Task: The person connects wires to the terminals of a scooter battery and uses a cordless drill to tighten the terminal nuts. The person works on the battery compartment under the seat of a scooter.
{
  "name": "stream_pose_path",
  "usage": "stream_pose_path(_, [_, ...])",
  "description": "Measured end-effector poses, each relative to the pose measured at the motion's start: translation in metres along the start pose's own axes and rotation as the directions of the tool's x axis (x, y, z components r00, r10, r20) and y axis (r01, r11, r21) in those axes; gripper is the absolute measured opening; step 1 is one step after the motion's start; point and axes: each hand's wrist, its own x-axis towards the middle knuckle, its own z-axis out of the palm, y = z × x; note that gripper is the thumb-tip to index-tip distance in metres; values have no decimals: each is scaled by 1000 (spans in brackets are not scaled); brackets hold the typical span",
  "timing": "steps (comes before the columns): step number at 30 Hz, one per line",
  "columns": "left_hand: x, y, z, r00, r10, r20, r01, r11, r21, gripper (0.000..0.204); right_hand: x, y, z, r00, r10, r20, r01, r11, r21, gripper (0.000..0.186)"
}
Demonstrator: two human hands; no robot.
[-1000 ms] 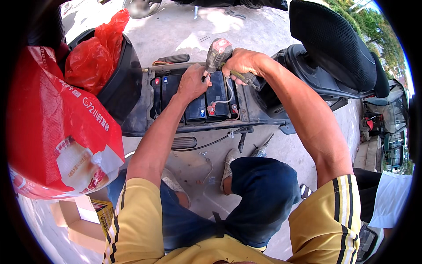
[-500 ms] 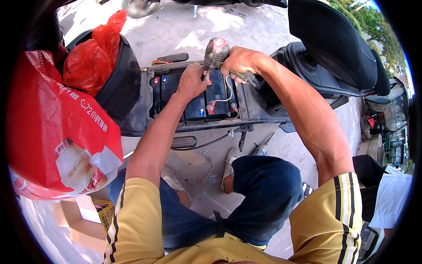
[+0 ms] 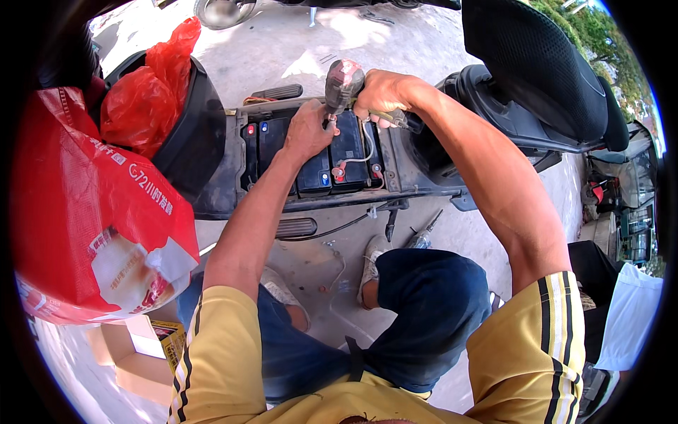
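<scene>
My right hand (image 3: 381,99) is wrapped round the grip of a grey, pink-marked cordless power tool (image 3: 343,85), held nose-down over black batteries (image 3: 346,154) in the scooter's open floor compartment. My left hand (image 3: 307,131) has its fingers closed at the tool's tip, by a battery terminal; what they pinch is too small to make out. A pale wire (image 3: 367,152) runs between terminals on the right-hand batteries, with red and blue terminal fittings visible.
Red bags (image 3: 106,219) hang at the left, above an open cardboard box (image 3: 131,364). The black seat (image 3: 537,78) rises at the right. A tool (image 3: 425,232) lies on the ground before my knees. Someone in dark and white clothing (image 3: 625,318) is at the far right.
The power tool and my right hand have shifted slightly left and up. My left hand stays by the terminal at the tool's tip.
</scene>
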Motion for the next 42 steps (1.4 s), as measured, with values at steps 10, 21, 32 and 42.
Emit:
stream_pose_path(10, [0, -1, 1, 1000, 7, 0, -7, 1000, 10, 21, 7, 1, 0, 999, 45, 22, -45, 999, -4, 17])
stream_pose_path(21, [2, 0, 0, 999, -24, 24, 23, 1000, 17, 20, 11, 9, -2, 999, 22, 34, -24, 998, 59, 11])
stream_pose_path(32, [1, 1, 0, 999, -27, 29, 26, 1000, 12, 26, 8, 12, -7, 994, 25, 106, -35, 995, 98, 17])
stream_pose_path(42, [1, 8, -10, 993, -22, 116, 42, 985, -168, 40, -96, 31, -22, 971, -153, -185, 161, 986, 30, 27])
